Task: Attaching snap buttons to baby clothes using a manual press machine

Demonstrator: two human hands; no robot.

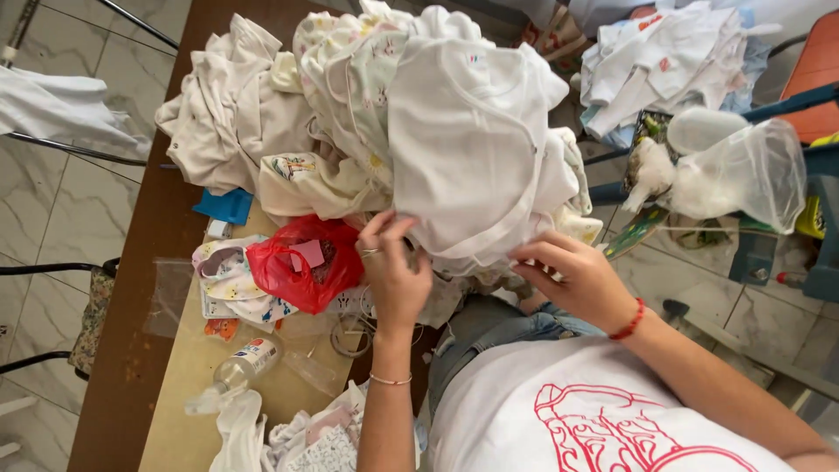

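Note:
A white baby garment [472, 149] with pale trim lies on top of a big heap of small white and cream clothes [288, 131] on the wooden table [149, 288]. My left hand [393, 271] pinches the garment's lower edge with raised fingers; it wears a ring and a thin bracelet. My right hand [577, 280], with a red bracelet on the wrist, grips the same garment's lower right edge. Both hands hold the cloth just above my lap.
A red plastic bag [306, 262] sits left of my left hand, beside patterned cloths [229, 284]. A plastic bottle [245, 363] lies nearer the table's front. Clear plastic bags [743, 170] and another clothes pile [664, 61] stand right. Marble floor lies left.

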